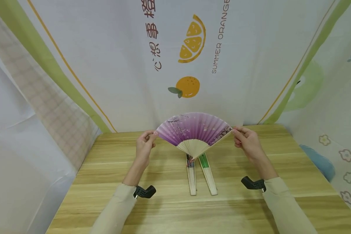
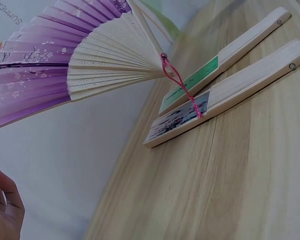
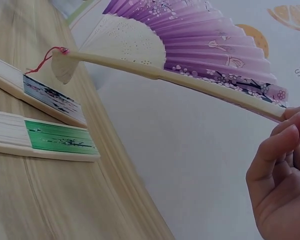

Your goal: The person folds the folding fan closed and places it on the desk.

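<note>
A purple folding fan (image 1: 196, 126) with blossom prints and pale ribs is spread wide above the table. My left hand (image 1: 145, 144) pinches its left outer edge, and my right hand (image 1: 248, 143) pinches the tip of the right guard stick. From the fan's pivot hangs a red cord (image 2: 180, 82). Below it two folded fans lie side by side on the wood: one with a green band (image 1: 208, 174), the other with a dark floral band (image 1: 191, 177). In the left wrist view only part of the left hand (image 2: 5, 210) shows, and its grip is out of frame.
The wooden table (image 1: 169, 211) ends at a white cloth backdrop (image 1: 117, 65) printed with oranges and lettering. More patterned cloth (image 1: 333, 123) hangs along the right side. Each wrist wears a black camera mount (image 1: 144, 191).
</note>
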Available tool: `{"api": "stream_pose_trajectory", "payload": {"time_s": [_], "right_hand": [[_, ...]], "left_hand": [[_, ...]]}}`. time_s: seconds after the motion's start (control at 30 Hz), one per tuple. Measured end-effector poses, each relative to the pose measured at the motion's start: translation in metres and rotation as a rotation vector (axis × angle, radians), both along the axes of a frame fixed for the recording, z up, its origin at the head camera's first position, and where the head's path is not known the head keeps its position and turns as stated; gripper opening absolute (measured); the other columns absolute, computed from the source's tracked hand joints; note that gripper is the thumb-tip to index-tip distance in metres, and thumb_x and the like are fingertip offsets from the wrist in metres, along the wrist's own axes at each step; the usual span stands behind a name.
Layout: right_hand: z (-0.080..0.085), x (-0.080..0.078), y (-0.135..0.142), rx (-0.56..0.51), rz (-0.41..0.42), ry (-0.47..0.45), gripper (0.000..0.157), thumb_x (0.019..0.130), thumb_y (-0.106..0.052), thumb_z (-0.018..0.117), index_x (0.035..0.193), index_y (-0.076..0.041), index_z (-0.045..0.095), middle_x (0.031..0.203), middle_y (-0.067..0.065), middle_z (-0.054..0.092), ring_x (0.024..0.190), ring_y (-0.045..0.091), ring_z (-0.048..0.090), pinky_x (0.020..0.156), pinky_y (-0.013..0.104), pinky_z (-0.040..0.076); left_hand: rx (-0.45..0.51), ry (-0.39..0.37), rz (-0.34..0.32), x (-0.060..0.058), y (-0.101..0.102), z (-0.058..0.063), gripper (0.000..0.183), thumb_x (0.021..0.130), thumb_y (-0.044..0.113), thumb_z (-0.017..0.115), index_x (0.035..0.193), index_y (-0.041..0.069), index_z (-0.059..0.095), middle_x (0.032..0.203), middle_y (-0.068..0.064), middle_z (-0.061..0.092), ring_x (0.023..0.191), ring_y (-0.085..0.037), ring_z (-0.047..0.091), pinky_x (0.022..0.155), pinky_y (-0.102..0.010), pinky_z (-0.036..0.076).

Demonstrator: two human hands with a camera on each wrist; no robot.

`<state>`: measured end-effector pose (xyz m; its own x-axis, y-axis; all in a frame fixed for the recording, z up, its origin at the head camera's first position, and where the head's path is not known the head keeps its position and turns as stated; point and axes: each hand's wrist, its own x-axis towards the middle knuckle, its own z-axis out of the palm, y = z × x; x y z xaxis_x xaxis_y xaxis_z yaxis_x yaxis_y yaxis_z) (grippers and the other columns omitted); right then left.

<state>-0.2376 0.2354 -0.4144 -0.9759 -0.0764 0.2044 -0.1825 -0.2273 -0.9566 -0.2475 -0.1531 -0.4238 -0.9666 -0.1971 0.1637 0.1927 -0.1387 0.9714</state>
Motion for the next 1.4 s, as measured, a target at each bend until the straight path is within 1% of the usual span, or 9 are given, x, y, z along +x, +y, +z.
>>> {"api": "stream_pose_trajectory", "payload": {"time_s": [0.13,0.27,0.37,0.53,0.67,0.8,1.0,1.17,1.4], "right_hand": [[0.004,-0.003,-0.006,0.038,0.0,0.015,0.013,0.104,-0.009,0.06,0.108,0.003,0.057,0.075,0.002,0.049,0.062,0.009,0.042,0.053,0.023,0.038],[0.008,-0.006,-0.012,0.078,0.016,0.028,0.018,0.104,-0.009,0.059,0.109,0.008,0.055,0.074,0.002,0.05,0.062,0.01,0.043,0.054,0.024,0.039],[0.011,-0.008,-0.016,0.115,0.021,0.03,0.02,0.105,-0.01,0.058,0.11,0.009,0.054,0.074,0.002,0.05,0.062,0.01,0.043,0.055,0.024,0.04],[0.015,-0.01,-0.021,0.179,0.023,0.024,0.019,0.106,-0.012,0.057,0.111,0.007,0.055,0.075,0.003,0.05,0.063,0.01,0.043,0.056,0.024,0.041],[0.019,-0.012,-0.025,0.203,0.033,0.016,0.023,0.106,-0.012,0.057,0.114,0.01,0.053,0.075,0.003,0.049,0.063,0.011,0.043,0.056,0.025,0.041],[0.022,-0.015,-0.03,0.216,0.041,0.018,0.025,0.106,-0.012,0.057,0.114,0.011,0.054,0.075,0.003,0.048,0.063,0.011,0.043,0.056,0.024,0.04],[0.027,-0.017,-0.037,0.251,0.068,0.02,0.022,0.106,-0.015,0.058,0.113,0.005,0.057,0.077,0.004,0.049,0.063,0.011,0.043,0.057,0.024,0.04],[0.032,-0.018,-0.042,0.266,0.087,0.01,0.023,0.106,-0.015,0.057,0.115,0.007,0.056,0.076,0.004,0.049,0.064,0.012,0.043,0.058,0.025,0.041],[0.041,-0.019,-0.05,0.299,0.09,0.002,0.024,0.106,-0.014,0.058,0.116,0.008,0.057,0.078,0.006,0.05,0.065,0.013,0.044,0.059,0.025,0.043]], "left_hand": [[-0.044,0.021,-0.011,-0.002,0.005,0.003,0.019,0.095,0.01,0.072,0.104,-0.006,0.068,0.086,-0.008,0.065,0.076,-0.01,0.052,0.065,-0.023,0.045],[-0.066,0.02,-0.01,-0.003,0.009,0.005,0.018,0.095,0.011,0.072,0.103,-0.005,0.069,0.085,-0.006,0.064,0.077,-0.015,0.052,0.065,-0.023,0.044],[-0.081,0.021,-0.012,-0.004,0.011,0.006,0.018,0.095,0.011,0.072,0.103,-0.005,0.068,0.082,-0.002,0.063,0.075,-0.014,0.051,0.065,-0.023,0.044],[-0.097,0.025,-0.02,-0.005,0.013,0.008,0.019,0.096,0.012,0.071,0.104,-0.006,0.068,0.084,-0.006,0.064,0.075,-0.011,0.052,0.065,-0.022,0.045],[-0.089,0.029,-0.009,-0.005,0.017,0.01,0.017,0.096,0.01,0.071,0.103,-0.005,0.069,0.079,-0.001,0.063,0.072,-0.01,0.051,0.065,-0.024,0.045],[-0.084,0.045,-0.019,-0.005,0.023,0.013,0.013,0.095,0.009,0.071,0.101,-0.003,0.069,0.074,0.004,0.058,0.067,-0.009,0.047,0.064,-0.023,0.044],[-0.083,0.068,-0.031,-0.004,0.031,0.016,0.014,0.095,0.009,0.071,0.099,-0.004,0.069,0.071,0.005,0.053,0.063,-0.006,0.043,0.06,-0.02,0.043],[-0.066,0.083,-0.028,-0.004,0.035,0.017,0.016,0.094,0.01,0.072,0.098,-0.005,0.069,0.07,0.006,0.053,0.061,-0.005,0.043,0.059,-0.019,0.042],[-0.067,0.097,-0.028,-0.005,0.041,0.019,0.012,0.094,0.006,0.071,0.098,-0.005,0.069,0.071,0.005,0.053,0.061,-0.006,0.042,0.057,-0.018,0.04]]}}
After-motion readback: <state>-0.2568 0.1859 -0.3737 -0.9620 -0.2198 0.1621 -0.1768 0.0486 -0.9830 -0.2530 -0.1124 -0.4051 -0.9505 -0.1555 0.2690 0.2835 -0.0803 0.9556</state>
